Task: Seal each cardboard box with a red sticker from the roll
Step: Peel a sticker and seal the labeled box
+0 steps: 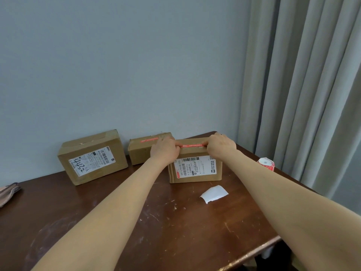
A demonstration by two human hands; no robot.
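Three cardboard boxes stand on a dark wooden table (136, 222). On top of the right box (195, 169), a red sticker (192, 145) runs along the seam. My left hand (165, 150) pinches its left end and my right hand (220, 146) pinches its right end, both with curled fingers resting on the box top. The small middle box (140, 153) behind my left hand carries a red sticker (148, 140) on its top. The left box (91, 157) shows no red sticker. The sticker roll (266, 163) lies at the table's right edge.
A white backing strip (214, 193) lies on the table in front of the right box. A folded cloth (8, 191) sits at the left edge. A blue-grey wall stands behind the boxes and a grey curtain (302, 85) hangs to the right.
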